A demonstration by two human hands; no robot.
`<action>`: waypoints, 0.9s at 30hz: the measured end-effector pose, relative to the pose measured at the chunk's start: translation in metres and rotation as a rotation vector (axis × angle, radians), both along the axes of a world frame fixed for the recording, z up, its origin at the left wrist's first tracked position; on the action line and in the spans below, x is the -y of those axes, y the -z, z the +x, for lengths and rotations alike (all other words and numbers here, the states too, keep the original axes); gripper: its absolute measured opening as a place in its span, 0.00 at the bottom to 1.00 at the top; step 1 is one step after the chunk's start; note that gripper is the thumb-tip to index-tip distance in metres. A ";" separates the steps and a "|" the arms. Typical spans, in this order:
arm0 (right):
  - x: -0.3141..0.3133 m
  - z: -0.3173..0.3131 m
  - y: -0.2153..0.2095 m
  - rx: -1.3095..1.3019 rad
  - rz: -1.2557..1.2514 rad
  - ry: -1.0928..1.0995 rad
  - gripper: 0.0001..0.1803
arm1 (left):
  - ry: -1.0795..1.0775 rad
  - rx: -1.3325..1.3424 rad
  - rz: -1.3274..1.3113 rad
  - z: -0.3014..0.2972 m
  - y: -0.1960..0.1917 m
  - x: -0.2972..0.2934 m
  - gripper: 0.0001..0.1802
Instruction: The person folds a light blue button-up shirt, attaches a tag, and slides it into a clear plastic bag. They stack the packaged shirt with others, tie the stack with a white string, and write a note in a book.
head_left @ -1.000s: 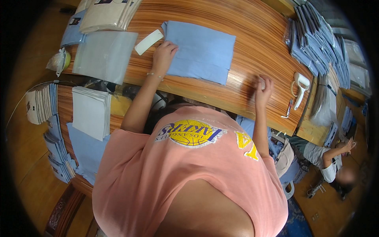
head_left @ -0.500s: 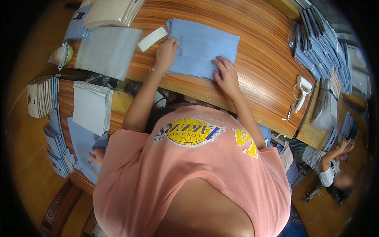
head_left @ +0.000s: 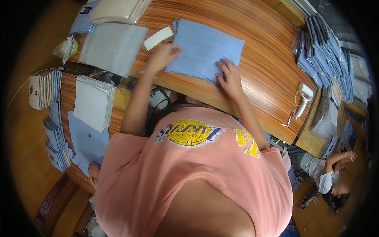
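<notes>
Your brown wood-grain table (head_left: 272,75) has a folded light-blue fabric rectangle (head_left: 207,44) lying flat near its front edge. Your right hand (head_left: 230,77) rests on the fabric's near right part, fingers loosely spread. Your left hand's (head_left: 162,57) at its left edge, fingers curled, too blurry to tell if they're pinching anything. White rectangular card's (head_left: 158,38) just beyond

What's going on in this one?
A person works at a wooden table with a folded blue cloth. Their right hand rests on the cloth's near right part; the left hand, loosely curled, is at its left edge, though contact is unclear. A white card lies to the cloth's left.
</notes>
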State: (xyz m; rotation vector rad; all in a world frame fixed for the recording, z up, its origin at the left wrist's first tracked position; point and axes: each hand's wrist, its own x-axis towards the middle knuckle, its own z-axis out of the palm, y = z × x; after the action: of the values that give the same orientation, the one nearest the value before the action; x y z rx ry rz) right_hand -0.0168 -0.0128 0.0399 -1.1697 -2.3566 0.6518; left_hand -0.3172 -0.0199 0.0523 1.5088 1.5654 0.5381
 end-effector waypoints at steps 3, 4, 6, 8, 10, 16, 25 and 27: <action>-0.002 0.000 -0.001 0.001 -0.005 -0.025 0.20 | -0.218 -0.135 0.335 0.029 0.014 -0.014 0.12; -0.002 0.001 -0.002 0.000 -0.008 -0.029 0.20 | -0.226 -0.152 0.349 0.032 0.017 -0.015 0.12; -0.002 0.002 -0.001 -0.004 -0.012 -0.024 0.20 | -0.226 -0.177 0.367 0.035 0.022 -0.018 0.11; -0.001 0.002 -0.001 -0.003 -0.012 -0.021 0.20 | -0.212 -0.195 0.377 0.037 0.026 -0.020 0.09; -0.002 0.003 -0.001 0.002 -0.002 -0.021 0.20 | -0.189 -0.244 0.437 0.038 0.028 -0.020 0.08; -0.001 0.002 -0.001 -0.009 -0.017 -0.020 0.20 | -0.177 -0.347 0.391 0.040 0.027 -0.023 0.10; -0.001 0.004 0.001 -0.012 -0.017 -0.007 0.20 | -0.250 -0.103 0.246 0.017 0.017 -0.014 0.13; -0.001 0.005 -0.001 -0.015 0.001 -0.010 0.19 | -0.025 -0.094 -0.043 -0.009 -0.007 0.004 0.13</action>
State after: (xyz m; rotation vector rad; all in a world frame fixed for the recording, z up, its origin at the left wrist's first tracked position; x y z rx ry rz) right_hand -0.0122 -0.0114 0.0414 -1.1494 -2.3514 0.6607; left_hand -0.3262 -0.0240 0.0591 1.5025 1.6602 0.4505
